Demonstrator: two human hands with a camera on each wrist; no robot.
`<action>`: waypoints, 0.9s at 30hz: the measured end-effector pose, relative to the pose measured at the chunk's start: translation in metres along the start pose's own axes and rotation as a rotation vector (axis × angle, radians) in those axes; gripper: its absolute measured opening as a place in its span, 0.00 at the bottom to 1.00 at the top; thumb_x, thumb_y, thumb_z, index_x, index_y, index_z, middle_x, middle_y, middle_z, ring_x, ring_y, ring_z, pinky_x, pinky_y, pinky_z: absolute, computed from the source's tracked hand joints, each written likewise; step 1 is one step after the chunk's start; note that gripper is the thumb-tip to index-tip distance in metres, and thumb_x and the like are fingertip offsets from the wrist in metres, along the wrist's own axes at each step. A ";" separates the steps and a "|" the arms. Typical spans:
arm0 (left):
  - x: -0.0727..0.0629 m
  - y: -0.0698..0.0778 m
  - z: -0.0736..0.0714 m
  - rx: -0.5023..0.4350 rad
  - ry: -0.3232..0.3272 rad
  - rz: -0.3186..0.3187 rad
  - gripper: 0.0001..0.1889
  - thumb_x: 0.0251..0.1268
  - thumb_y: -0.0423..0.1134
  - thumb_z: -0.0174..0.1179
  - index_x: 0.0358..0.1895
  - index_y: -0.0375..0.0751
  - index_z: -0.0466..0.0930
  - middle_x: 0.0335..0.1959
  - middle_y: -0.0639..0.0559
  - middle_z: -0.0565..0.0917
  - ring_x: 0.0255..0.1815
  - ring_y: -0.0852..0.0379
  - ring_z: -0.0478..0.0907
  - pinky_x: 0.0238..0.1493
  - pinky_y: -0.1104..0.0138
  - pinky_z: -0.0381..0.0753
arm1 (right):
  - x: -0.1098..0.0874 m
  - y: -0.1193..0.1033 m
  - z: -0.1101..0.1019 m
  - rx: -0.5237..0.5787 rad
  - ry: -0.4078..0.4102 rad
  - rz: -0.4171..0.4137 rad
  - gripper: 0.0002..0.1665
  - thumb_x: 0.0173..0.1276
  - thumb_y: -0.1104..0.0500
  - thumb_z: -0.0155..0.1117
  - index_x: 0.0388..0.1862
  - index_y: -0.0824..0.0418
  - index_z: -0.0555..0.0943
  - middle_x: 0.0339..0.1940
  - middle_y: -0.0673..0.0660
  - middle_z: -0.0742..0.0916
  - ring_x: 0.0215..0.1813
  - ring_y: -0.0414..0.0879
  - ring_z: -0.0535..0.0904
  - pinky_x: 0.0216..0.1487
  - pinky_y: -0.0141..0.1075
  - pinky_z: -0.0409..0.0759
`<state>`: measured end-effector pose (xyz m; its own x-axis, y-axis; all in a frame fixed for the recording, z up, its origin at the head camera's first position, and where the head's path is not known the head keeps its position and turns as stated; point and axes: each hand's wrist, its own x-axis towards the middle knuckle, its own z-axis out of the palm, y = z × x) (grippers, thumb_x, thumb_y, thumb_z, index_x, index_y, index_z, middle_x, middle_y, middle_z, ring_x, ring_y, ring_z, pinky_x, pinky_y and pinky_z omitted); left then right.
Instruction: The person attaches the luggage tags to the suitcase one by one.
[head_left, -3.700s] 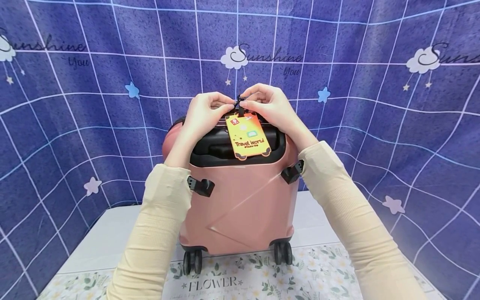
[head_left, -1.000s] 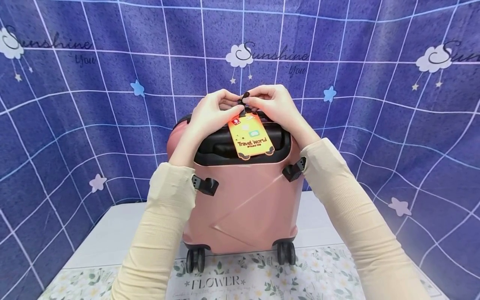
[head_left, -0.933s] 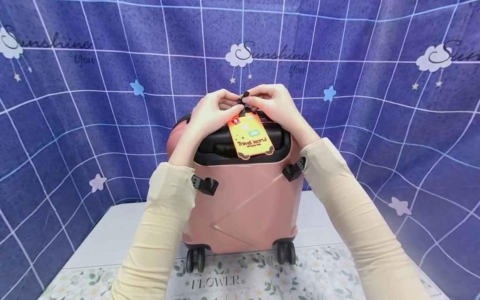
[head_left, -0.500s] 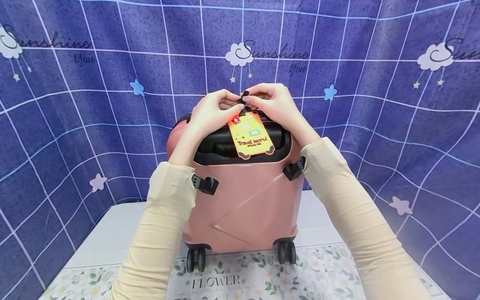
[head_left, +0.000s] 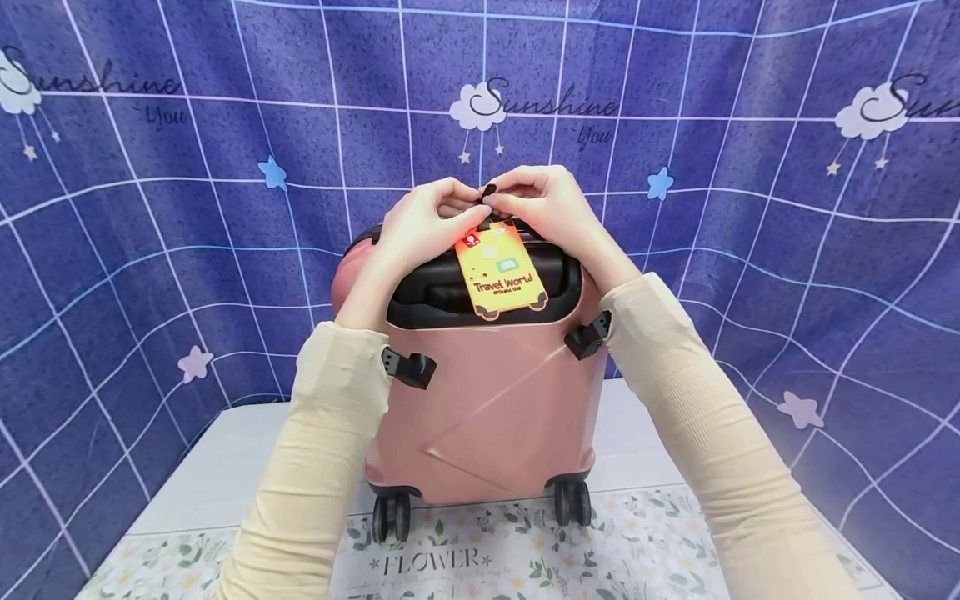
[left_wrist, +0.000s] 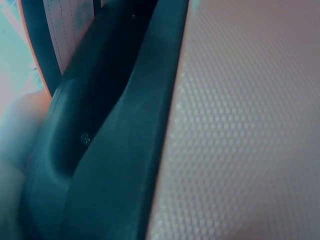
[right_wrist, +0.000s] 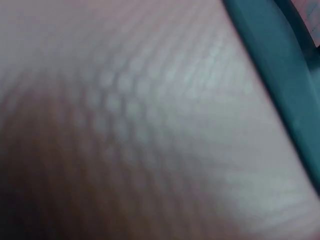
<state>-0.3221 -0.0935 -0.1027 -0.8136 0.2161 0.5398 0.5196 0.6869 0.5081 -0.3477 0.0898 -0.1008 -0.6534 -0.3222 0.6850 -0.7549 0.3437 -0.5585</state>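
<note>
A pink hard-shell suitcase (head_left: 487, 408) stands upright in the head view. A yellow-orange luggage tag (head_left: 504, 287) printed "Travel World" hangs at its top, in front of the black recess. Above the tag, my left hand (head_left: 420, 221) pinches the tag's black strap (head_left: 489, 191) from the left side. From the right, my right hand (head_left: 551, 208) pinches the same strap near its upper end, which sticks up between the fingertips. The fingertips of both hands almost meet. In the left wrist view the back of the tag (left_wrist: 62, 35) shows beside the black recess (left_wrist: 112, 145).
Black wheels (head_left: 392, 517) carry the suitcase on a white surface with a floral mat (head_left: 630, 542). A blue grid-patterned curtain (head_left: 225, 208) encloses the back and both sides. A black camera mount (head_left: 411, 369) juts from the left cuff, another (head_left: 588, 335) from the right.
Since the earliest frame, the strap's end has come to stick up between the fingertips and the fingers have regripped. Over the last second hands and tag stay nearly still.
</note>
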 end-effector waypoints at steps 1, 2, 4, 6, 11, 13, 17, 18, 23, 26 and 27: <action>0.000 0.000 0.000 0.002 -0.002 0.001 0.21 0.60 0.56 0.59 0.54 0.53 0.77 0.50 0.57 0.84 0.52 0.63 0.79 0.63 0.59 0.64 | 0.000 0.000 0.000 0.010 -0.005 0.010 0.13 0.61 0.60 0.67 0.44 0.62 0.84 0.39 0.56 0.88 0.36 0.35 0.83 0.41 0.28 0.80; 0.000 0.000 0.000 0.004 -0.004 0.002 0.22 0.60 0.56 0.59 0.55 0.53 0.77 0.50 0.57 0.83 0.52 0.63 0.79 0.63 0.59 0.64 | 0.000 -0.001 -0.001 0.021 -0.009 0.019 0.13 0.61 0.60 0.67 0.44 0.63 0.84 0.38 0.56 0.88 0.36 0.35 0.83 0.41 0.28 0.80; 0.000 0.000 -0.001 0.005 -0.007 0.003 0.22 0.60 0.56 0.58 0.55 0.52 0.77 0.51 0.57 0.83 0.52 0.63 0.79 0.64 0.59 0.64 | 0.001 -0.001 -0.001 0.039 -0.016 0.027 0.13 0.61 0.60 0.67 0.44 0.63 0.84 0.36 0.54 0.88 0.36 0.35 0.83 0.42 0.30 0.80; 0.000 0.001 -0.002 0.003 -0.006 0.004 0.22 0.61 0.55 0.58 0.56 0.52 0.77 0.51 0.57 0.83 0.52 0.63 0.79 0.64 0.59 0.64 | 0.001 -0.002 0.000 0.049 -0.018 0.032 0.13 0.61 0.60 0.67 0.44 0.63 0.84 0.34 0.52 0.88 0.35 0.35 0.83 0.42 0.30 0.80; -0.001 0.001 -0.002 0.006 -0.012 0.001 0.21 0.62 0.54 0.58 0.56 0.51 0.76 0.51 0.55 0.83 0.53 0.61 0.79 0.64 0.58 0.63 | 0.002 -0.002 0.002 0.072 -0.004 0.031 0.10 0.62 0.61 0.66 0.42 0.64 0.83 0.31 0.52 0.87 0.33 0.37 0.82 0.40 0.29 0.80; -0.001 0.001 -0.002 0.016 -0.018 -0.002 0.21 0.62 0.54 0.58 0.56 0.51 0.76 0.51 0.54 0.83 0.53 0.61 0.78 0.64 0.57 0.63 | 0.003 -0.001 0.003 0.086 0.003 0.024 0.10 0.62 0.62 0.65 0.41 0.65 0.82 0.30 0.52 0.87 0.32 0.37 0.82 0.40 0.29 0.81; -0.001 0.000 -0.001 0.034 -0.025 -0.009 0.21 0.63 0.54 0.57 0.56 0.50 0.75 0.50 0.53 0.83 0.53 0.60 0.79 0.64 0.56 0.63 | 0.003 0.000 0.004 0.105 0.010 0.011 0.09 0.62 0.64 0.64 0.40 0.66 0.81 0.29 0.54 0.85 0.31 0.39 0.82 0.39 0.30 0.81; -0.001 0.000 -0.001 0.037 -0.025 -0.010 0.21 0.63 0.54 0.57 0.56 0.50 0.76 0.50 0.53 0.83 0.53 0.59 0.79 0.64 0.56 0.63 | 0.003 0.000 0.004 0.108 0.011 0.010 0.09 0.62 0.64 0.64 0.40 0.66 0.81 0.29 0.55 0.85 0.30 0.39 0.82 0.39 0.30 0.81; -0.001 0.000 0.000 0.047 -0.016 -0.009 0.22 0.62 0.54 0.57 0.56 0.50 0.76 0.51 0.54 0.83 0.53 0.60 0.79 0.63 0.57 0.65 | 0.002 0.000 0.004 0.104 -0.002 0.010 0.08 0.64 0.65 0.62 0.41 0.67 0.80 0.29 0.55 0.85 0.30 0.38 0.81 0.39 0.30 0.81; -0.002 0.000 0.000 0.040 -0.012 -0.006 0.22 0.62 0.55 0.58 0.56 0.50 0.76 0.51 0.54 0.83 0.53 0.60 0.79 0.63 0.57 0.65 | 0.002 -0.001 0.004 0.083 -0.018 0.016 0.08 0.63 0.63 0.63 0.41 0.65 0.79 0.30 0.53 0.85 0.32 0.39 0.81 0.40 0.29 0.79; -0.002 -0.001 -0.001 0.036 -0.011 -0.004 0.22 0.61 0.55 0.58 0.56 0.50 0.77 0.50 0.54 0.83 0.52 0.60 0.79 0.63 0.58 0.65 | 0.002 -0.001 0.004 0.075 -0.024 0.016 0.09 0.63 0.62 0.64 0.41 0.64 0.79 0.30 0.54 0.85 0.32 0.40 0.81 0.40 0.29 0.79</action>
<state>-0.3208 -0.0948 -0.1034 -0.8182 0.2209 0.5308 0.5071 0.7123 0.4853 -0.3484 0.0855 -0.1010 -0.6657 -0.3389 0.6648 -0.7460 0.2821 -0.6032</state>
